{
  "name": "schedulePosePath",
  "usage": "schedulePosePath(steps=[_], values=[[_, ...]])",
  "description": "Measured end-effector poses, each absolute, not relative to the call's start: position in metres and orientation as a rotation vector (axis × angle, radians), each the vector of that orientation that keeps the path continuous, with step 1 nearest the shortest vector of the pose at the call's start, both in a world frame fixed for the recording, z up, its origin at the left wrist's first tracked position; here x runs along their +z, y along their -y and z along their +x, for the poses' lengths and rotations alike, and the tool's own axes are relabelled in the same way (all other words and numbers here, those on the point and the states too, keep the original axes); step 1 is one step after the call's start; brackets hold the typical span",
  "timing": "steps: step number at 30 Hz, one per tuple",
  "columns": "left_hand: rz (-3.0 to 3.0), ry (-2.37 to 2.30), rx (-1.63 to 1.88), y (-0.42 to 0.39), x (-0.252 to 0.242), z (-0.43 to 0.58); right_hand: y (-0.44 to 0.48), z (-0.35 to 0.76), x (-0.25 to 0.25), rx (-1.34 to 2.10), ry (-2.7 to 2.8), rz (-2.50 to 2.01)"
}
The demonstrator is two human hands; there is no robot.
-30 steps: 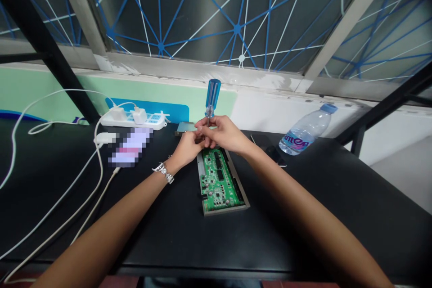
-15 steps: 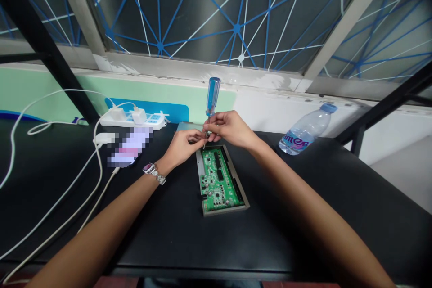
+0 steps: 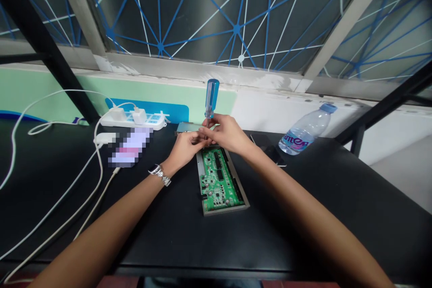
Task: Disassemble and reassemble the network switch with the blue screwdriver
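A screwdriver with a clear blue handle stands nearly upright over the far end of a green circuit board. The board lies in a shallow grey metal casing on the black table. My right hand is closed, its fingers pinching the screwdriver's shaft below the handle. Beside it, my left hand is closed too, thumb and fingers together near the lower shaft at the casing's far edge. What the left fingertips hold, if anything, is hidden, and so is the screwdriver's tip.
A water bottle leans at the right, with a dark flat object left of it, partly behind my right forearm. At the left are a blurred phone, a power strip and white cables. A pale flat panel lies behind my hands.
My right hand and the screwdriver have shifted slightly left and down, the shaft more upright. My left hand has moved slightly right, its wrist turned. More of the dark flat object shows.
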State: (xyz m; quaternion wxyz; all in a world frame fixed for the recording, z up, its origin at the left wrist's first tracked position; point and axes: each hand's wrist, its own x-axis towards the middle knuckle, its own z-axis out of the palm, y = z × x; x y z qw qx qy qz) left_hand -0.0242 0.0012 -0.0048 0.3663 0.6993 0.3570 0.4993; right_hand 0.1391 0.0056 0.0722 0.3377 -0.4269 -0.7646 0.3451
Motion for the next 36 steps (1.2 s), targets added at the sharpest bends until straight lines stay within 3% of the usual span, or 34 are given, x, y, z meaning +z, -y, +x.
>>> schedulePosePath(steps=[4,16,27,36], values=[[1.799,-0.973,1.301,0.001,-0.003,-0.024,-0.008,0.141,0.068,0.762,2.057,-1.117],[2.121,-1.085,1.154,0.018,0.022,-0.043,0.017,0.16,0.074,1.047,1.669,-0.939],[2.296,-1.046,0.851,0.044,0.01,-0.044,0.062,0.198,0.011,1.211,1.113,-0.805],[2.278,-0.994,0.836,0.045,0.009,-0.038,0.068,0.194,0.002,1.271,0.984,-0.801]])
